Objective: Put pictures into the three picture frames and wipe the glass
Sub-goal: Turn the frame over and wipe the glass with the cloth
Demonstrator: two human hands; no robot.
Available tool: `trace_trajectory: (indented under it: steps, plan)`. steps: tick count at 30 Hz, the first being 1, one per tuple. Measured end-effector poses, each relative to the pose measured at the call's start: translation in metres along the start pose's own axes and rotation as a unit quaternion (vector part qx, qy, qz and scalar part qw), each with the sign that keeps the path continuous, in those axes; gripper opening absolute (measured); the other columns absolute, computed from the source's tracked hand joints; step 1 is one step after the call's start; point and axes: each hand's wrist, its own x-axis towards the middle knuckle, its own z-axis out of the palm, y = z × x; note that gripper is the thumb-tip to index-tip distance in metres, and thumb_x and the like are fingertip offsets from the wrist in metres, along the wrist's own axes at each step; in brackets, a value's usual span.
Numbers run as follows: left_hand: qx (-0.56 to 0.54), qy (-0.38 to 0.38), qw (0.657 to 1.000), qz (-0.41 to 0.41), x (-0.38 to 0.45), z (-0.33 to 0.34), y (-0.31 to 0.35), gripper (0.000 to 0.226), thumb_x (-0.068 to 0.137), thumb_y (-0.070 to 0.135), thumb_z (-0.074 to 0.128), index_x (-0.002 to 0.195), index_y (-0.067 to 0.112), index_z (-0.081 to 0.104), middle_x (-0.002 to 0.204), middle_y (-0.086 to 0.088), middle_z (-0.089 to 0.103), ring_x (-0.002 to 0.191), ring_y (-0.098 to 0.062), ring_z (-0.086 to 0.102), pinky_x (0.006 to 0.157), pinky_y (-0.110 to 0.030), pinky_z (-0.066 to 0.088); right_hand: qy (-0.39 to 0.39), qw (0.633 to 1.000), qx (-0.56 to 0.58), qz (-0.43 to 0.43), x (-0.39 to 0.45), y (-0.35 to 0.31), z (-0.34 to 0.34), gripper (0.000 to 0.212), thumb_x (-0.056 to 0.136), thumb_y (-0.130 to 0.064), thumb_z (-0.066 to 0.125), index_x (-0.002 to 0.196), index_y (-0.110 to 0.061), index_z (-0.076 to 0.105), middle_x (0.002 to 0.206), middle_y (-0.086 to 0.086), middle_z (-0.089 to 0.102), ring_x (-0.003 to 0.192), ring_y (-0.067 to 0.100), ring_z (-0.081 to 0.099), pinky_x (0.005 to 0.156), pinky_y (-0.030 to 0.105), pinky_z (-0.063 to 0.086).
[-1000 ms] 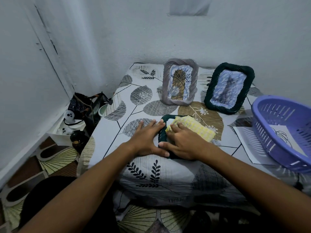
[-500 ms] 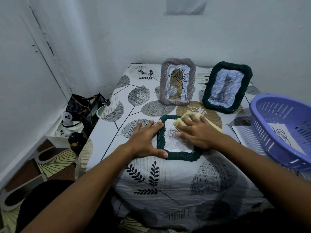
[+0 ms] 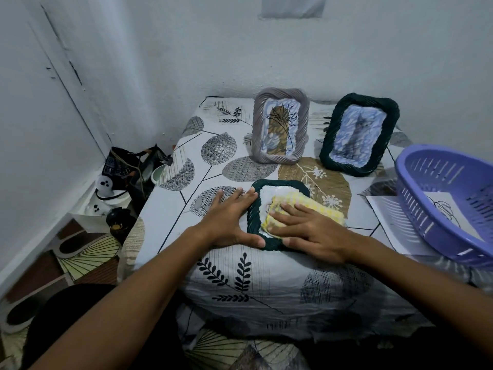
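We see the right hand (image 3: 306, 231) spread flat, fingers open, pressing a nubby yellow checked cloth (image 3: 301, 209) onto the glass of a dark green rope-twist frame (image 3: 252, 214) lying flat on the leaf-print tablecloth (image 3: 240, 276). The left hand (image 3: 229, 217) lies open beside it, thumb and fingertips against the frame's left rim. Behind stand two more twisted frames, a grey one (image 3: 280, 125) and a dark green one (image 3: 358, 133), both holding pictures. At right, a slotted purple plastic basket (image 3: 437, 198) holds a sheet with a line drawing (image 3: 442, 209).
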Motion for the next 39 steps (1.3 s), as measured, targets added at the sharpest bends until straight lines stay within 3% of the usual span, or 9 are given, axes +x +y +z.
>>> trace_trajectory:
  steps: [5,8,13,19,23,26,30,35,39]
  plan:
    - [-0.01,-0.005,1.0,0.003,0.0,-0.001,0.0,0.131,0.043,0.091,0.046,0.153,0.029,0.009,0.161,0.01,0.005,0.147,-0.007,-0.006,0.118,-0.046,-0.011,0.025,1.0,0.015,0.001,-0.019,0.025,-0.01,0.072,0.091,-0.069,0.009,0.139,-0.032,0.048,0.152,-0.014,0.021,0.147,0.005,0.004,0.117,0.017,-0.001]
    - [-0.008,-0.006,1.0,0.003,-0.001,-0.002,0.0,0.132,0.043,0.091,0.046,0.153,0.028,0.009,0.161,0.01,0.005,0.147,-0.007,-0.007,0.118,-0.046,-0.012,0.037,0.998,0.006,0.045,-0.015,0.045,-0.016,0.062,0.094,-0.062,0.018,0.139,-0.032,0.048,0.153,-0.013,0.023,0.147,0.007,0.005,0.114,0.015,0.005]
    - [-0.01,-0.011,1.0,0.003,-0.001,-0.002,0.001,0.131,0.044,0.089,0.047,0.153,0.028,0.009,0.16,0.011,0.004,0.147,-0.006,-0.007,0.118,-0.046,-0.012,0.039,0.991,-0.015,0.128,0.012,0.065,-0.022,0.054,0.096,-0.055,0.023,0.144,-0.034,0.039,0.158,-0.01,0.016,0.148,0.012,0.006,0.119,0.035,0.017]
    - [-0.017,-0.008,1.0,0.004,-0.001,-0.002,0.0,0.13,0.045,0.089,0.049,0.153,0.028,0.009,0.161,0.011,0.005,0.146,-0.006,-0.007,0.118,-0.046,-0.013,0.05,0.987,-0.004,0.15,0.017,0.057,-0.017,0.047,0.1,-0.046,0.033,0.143,-0.031,0.041,0.159,-0.006,0.015,0.148,0.016,0.003,0.119,0.04,0.017]
    - [-0.015,-0.008,1.0,0.003,-0.002,-0.002,0.001,0.13,0.045,0.089,0.048,0.153,0.028,0.009,0.16,0.011,0.005,0.146,-0.006,-0.007,0.118,-0.046,-0.013,0.045,0.991,0.005,0.123,-0.004,0.038,-0.01,0.052,0.097,-0.054,0.027,0.142,-0.032,0.042,0.158,-0.01,0.016,0.147,0.009,-0.003,0.118,0.038,0.02]
    - [-0.023,-0.004,1.0,0.003,-0.001,-0.001,0.001,0.13,0.045,0.088,0.05,0.153,0.029,0.01,0.16,0.01,0.006,0.146,-0.006,-0.006,0.118,-0.044,-0.014,0.047,0.995,0.01,0.084,-0.022,0.021,-0.007,0.073,0.089,-0.072,0.013,0.14,-0.03,0.047,0.154,-0.013,0.02,0.145,0.005,-0.004,0.117,0.031,0.019]
    - [-0.033,-0.006,0.999,0.001,-0.002,-0.002,0.002,0.126,0.052,0.082,0.063,0.153,0.029,0.011,0.16,0.01,0.006,0.146,-0.006,-0.007,0.117,-0.043,-0.015,0.047,0.997,-0.009,0.068,-0.034,0.016,-0.007,0.084,0.083,-0.079,0.002,0.14,-0.035,0.047,0.153,-0.017,0.02,0.146,0.002,-0.003,0.115,0.025,0.021]
    - [-0.029,-0.008,1.0,-0.003,-0.004,-0.004,0.005,0.119,0.061,0.07,0.071,0.153,0.027,0.01,0.16,0.01,0.005,0.146,-0.006,-0.007,0.117,-0.043,-0.016,0.025,0.991,-0.048,0.123,-0.009,0.031,-0.016,0.093,0.074,-0.082,-0.008,0.146,-0.039,0.032,0.158,-0.012,0.015,0.148,0.014,0.001,0.114,0.043,0.028]
    - [-0.025,-0.01,1.0,-0.004,-0.003,-0.004,0.005,0.119,0.06,0.071,0.071,0.153,0.027,0.011,0.16,0.009,0.006,0.146,-0.006,-0.006,0.118,-0.046,-0.014,0.015,0.988,-0.067,0.138,0.021,0.031,-0.02,0.082,0.084,-0.075,0.007,0.15,-0.03,0.026,0.16,0.0,0.015,0.148,0.026,-0.001,0.117,0.037,0.012]
